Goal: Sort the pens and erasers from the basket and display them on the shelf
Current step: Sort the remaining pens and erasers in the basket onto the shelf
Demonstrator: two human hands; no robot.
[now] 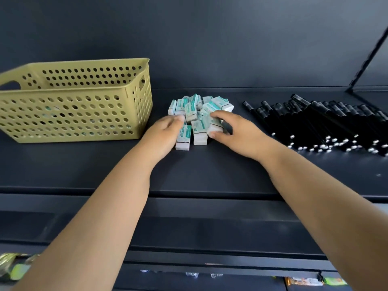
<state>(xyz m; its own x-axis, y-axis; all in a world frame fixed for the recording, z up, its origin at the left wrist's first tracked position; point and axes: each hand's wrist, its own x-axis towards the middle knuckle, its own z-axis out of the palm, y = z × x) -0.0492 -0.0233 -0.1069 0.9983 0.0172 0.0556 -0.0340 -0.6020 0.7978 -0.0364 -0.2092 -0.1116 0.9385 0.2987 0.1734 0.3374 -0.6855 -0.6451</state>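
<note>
The right hand [235,133] curls round an eraser [215,128] at the pile's near edge; the left hand [165,131] rests fingers against another eraser [183,139]. The eraser pile [199,108] lies mid-shelf [210,164], between the olive basket [84,114] and the black pens [325,124].

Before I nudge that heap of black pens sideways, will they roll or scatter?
Probably both. The round black pens lie loosely stacked on the smooth dark shelf, so the top ones may roll off. Nothing fences them in. They look stiff and light, so a broad push should move them.
</note>
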